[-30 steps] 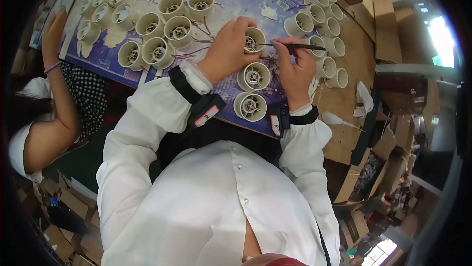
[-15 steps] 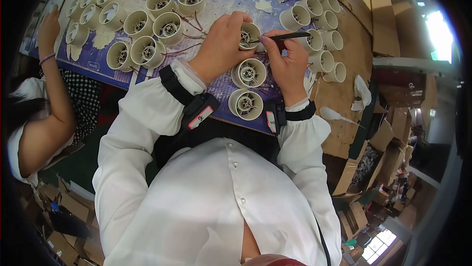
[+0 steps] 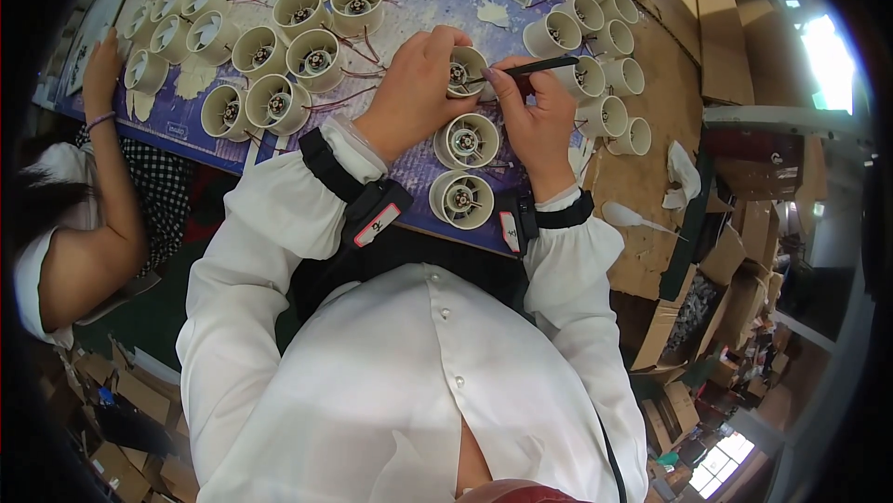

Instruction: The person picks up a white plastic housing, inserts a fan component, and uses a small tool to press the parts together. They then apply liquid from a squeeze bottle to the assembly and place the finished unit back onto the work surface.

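Observation:
My left hand (image 3: 423,85) is closed around the side of a cream round fan housing (image 3: 473,64), keeping it on the table. In my right hand (image 3: 539,112), a pair of slim black tweezers (image 3: 555,63) is pinched between thumb and fingers. Their tip reaches into the housing, by the hub and wires inside; the exact contact is too small to make out. Just nearer to me stand two more fan housings, one (image 3: 467,140) behind the other (image 3: 461,199), both facing up with a hub in the middle.
Several fan housings (image 3: 314,59) with dark red wires stand at the left, more (image 3: 606,116) on brown cardboard at the right. A white pointed-nozzle applicator (image 3: 633,216) and crumpled white scrap (image 3: 683,174) lie there too. A co-worker's arm (image 3: 116,187) rests at the far left.
The view has shifted slightly. The tweezers stay in the housing with only a small movement of my right hand. At the left, the co-worker's hand has moved a little.

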`<state>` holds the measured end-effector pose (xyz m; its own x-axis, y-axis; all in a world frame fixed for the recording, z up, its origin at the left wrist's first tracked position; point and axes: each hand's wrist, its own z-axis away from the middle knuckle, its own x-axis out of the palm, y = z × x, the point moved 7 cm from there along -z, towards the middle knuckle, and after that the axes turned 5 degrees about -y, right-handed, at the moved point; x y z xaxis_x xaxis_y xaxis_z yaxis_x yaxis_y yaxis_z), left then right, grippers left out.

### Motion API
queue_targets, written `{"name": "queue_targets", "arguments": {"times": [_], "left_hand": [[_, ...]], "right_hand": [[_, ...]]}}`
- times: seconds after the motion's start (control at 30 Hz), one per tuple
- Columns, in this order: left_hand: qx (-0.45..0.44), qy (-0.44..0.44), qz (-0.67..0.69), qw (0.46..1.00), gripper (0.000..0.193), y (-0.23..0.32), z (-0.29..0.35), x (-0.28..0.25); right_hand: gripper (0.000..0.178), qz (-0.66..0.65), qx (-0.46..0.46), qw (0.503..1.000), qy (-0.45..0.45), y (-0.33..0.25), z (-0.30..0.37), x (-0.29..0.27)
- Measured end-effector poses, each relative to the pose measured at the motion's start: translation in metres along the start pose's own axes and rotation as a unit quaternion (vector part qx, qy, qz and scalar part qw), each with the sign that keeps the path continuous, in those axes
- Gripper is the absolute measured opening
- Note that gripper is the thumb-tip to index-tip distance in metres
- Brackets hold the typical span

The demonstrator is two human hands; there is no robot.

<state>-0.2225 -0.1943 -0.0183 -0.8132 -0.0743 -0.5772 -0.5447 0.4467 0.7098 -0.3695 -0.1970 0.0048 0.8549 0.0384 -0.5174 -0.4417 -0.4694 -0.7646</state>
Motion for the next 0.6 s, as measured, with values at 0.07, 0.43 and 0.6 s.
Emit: {"name": "queue_targets", "arguments": {"times": [0.07, 0.43, 0.6], "left_hand": [[-0.003, -0.003, 0.004, 1.000, 0.059, -0.001, 0.000, 0.000], [0.030, 0.010, -0.030, 0.999, 0.055, 0.004, 0.001, -0.002], [0.027, 0.007, -0.034, 0.999, 0.055, 0.004, 0.001, -0.001]], "right_hand": [[0.013, -0.002, -0.001, 1.000, 0.003, 0.000, 0.000, 0.000], [0.014, -0.017, -0.014, 0.999, 0.035, -0.002, 0.003, 0.000], [0.015, -0.004, -0.030, 0.999, 0.023, -0.002, 0.001, 0.001]]}}
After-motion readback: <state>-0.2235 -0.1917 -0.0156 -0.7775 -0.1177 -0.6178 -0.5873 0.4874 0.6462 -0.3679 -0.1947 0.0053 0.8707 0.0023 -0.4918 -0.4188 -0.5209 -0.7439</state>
